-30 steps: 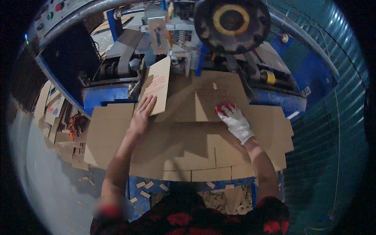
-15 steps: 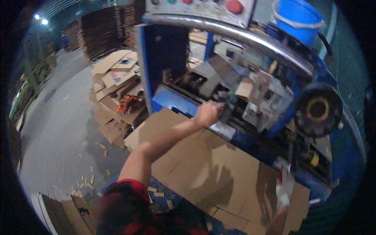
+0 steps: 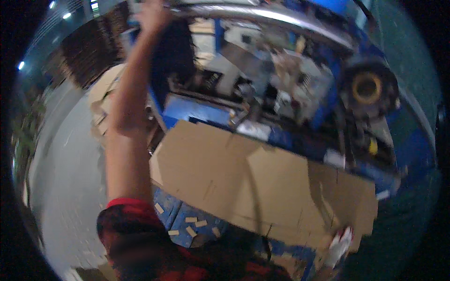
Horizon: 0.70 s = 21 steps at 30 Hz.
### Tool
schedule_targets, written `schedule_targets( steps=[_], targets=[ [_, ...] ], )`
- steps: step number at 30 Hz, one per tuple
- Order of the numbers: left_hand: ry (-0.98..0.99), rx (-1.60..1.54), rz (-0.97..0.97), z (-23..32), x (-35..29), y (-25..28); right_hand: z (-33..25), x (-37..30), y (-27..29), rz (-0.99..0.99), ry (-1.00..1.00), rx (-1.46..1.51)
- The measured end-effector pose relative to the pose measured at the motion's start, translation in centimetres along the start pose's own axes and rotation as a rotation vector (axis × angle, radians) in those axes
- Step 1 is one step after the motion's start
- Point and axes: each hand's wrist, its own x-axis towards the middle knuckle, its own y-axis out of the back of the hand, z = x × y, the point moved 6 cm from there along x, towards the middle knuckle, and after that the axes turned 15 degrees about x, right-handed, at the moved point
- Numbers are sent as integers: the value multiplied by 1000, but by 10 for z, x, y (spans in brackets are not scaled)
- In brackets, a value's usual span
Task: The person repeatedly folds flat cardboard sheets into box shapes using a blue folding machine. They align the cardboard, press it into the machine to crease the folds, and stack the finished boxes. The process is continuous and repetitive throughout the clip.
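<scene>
My left hand is raised at the upper left, at the left end of a shiny metal bar on a blue machine. Motion smears its fingers. My right hand, in a white glove with a red patch, is low on the right at the near edge of a brown cardboard sheet. Whether its fingers grip the sheet cannot be made out. The sheet lies slanted along the machine's front, with cut lines and shadows across it.
A round dark wheel with a yellowish hub sits at the machine's right. Small cardboard scraps lie on a blue surface below the sheet. Tall stacks of cardboard stand at the back left, beside the grey floor.
My left hand has left the middle of the machine and swung up and left to the bar's end. My right hand has shifted down toward the sheet's near edge. The view has tilted.
</scene>
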Motion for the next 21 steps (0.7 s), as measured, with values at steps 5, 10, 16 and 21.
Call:
schedule_targets(
  steps=[5,10,16,21],
  targets=[
    [8,-115,-46,-27,45,-46,3,-2,-2,19,-8,-66],
    [-106,-37,-104,-27,68,-72,1,5,5,104,50,-57],
    [-148,-66,-38,-47,66,-84,-10,12,14,70,42,-78],
    [-311,-380,-7,-38,8,-70,-19,17,16,-119,-157,-207]
  ],
)
